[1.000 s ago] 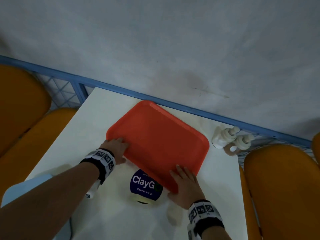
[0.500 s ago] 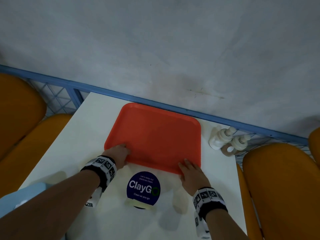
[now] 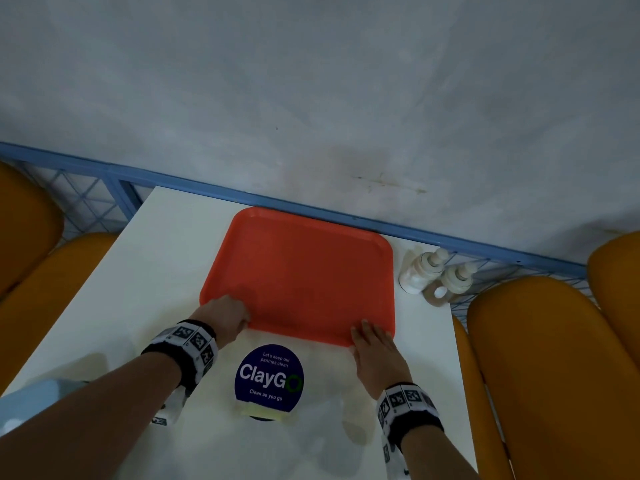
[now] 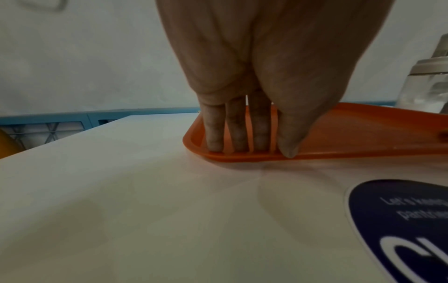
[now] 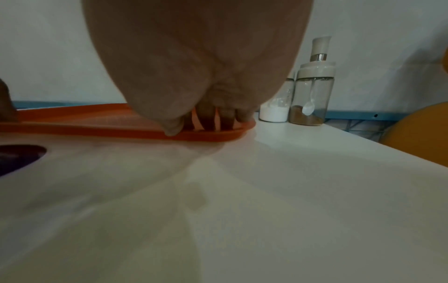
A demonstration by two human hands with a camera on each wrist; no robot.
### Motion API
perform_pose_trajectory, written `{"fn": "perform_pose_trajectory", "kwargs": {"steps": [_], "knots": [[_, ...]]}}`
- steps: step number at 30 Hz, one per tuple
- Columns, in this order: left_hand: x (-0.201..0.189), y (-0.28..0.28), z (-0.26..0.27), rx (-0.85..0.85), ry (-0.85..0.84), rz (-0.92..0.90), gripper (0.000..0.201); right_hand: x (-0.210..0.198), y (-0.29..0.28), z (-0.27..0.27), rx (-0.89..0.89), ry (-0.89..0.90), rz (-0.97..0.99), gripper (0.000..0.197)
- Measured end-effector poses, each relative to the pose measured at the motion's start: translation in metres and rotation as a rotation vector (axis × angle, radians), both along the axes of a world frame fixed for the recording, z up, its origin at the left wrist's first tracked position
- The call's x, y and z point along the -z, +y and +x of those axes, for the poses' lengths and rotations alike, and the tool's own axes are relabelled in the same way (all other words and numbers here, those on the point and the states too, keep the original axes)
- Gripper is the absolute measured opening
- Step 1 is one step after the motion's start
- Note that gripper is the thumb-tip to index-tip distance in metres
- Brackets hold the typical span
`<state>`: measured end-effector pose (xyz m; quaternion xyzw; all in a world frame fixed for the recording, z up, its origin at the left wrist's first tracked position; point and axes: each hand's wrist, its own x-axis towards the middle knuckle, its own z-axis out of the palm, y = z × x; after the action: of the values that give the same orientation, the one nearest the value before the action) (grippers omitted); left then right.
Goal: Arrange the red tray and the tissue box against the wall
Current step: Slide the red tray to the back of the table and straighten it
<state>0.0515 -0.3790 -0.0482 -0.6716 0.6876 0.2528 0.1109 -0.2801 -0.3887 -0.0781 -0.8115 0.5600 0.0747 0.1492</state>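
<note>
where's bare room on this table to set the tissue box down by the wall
Bare table lies left of the red tray, up to the blue rail. The tray's right is crowded by two dispenser bottles.

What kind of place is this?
Probably an office pantry or canteen: a white table bearing a "keep our pantries clean" ClayGo sticker, condiment jars by the wall, orange seats, a red tray.

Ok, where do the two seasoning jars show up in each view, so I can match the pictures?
Head: seasoning jars right of centre, just right of the red tray, beside the wall.
Left wrist: one jar at the far right edge, cut off.
Right wrist: both jars right of centre, beyond the tray's corner.
Shared landmark: the red tray.
</note>
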Motion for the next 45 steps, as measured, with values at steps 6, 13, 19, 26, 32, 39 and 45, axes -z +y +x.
{"fn": "perform_pose_trajectory", "kwargs": {"steps": [6, 13, 19, 26, 32, 39, 45], "knots": [[0.001, 0.006, -0.004, 0.013, -0.001, 0.002, 0.021, -0.005, 0.016, 0.001, 0.028, -0.092, -0.050, 0.036], [0.002, -0.004, -0.004, 0.061, -0.028, 0.004, 0.023, -0.014, 0.002, 0.003, 0.004, -0.079, -0.059, 0.036], [0.003, 0.002, -0.006, 0.098, -0.068, 0.013, 0.021, -0.013, 0.008, 0.003, 0.007, -0.084, -0.051, 0.041], [0.003, 0.006, -0.007, 0.097, -0.066, 0.014, 0.021, -0.014, 0.015, -0.001, 0.012, -0.071, -0.020, 0.049], [0.000, -0.008, -0.012, 0.098, -0.055, 0.014, 0.020, -0.016, 0.002, -0.004, 0.036, -0.084, 0.005, 0.046], [-0.005, -0.013, -0.014, 0.086, -0.045, 0.027, 0.019, -0.013, -0.004, -0.009, 0.040, -0.116, -0.010, 0.041], [-0.006, -0.007, -0.015, 0.070, -0.046, 0.021, 0.021, -0.011, 0.000, -0.010, 0.046, -0.128, -0.028, 0.037]]}}
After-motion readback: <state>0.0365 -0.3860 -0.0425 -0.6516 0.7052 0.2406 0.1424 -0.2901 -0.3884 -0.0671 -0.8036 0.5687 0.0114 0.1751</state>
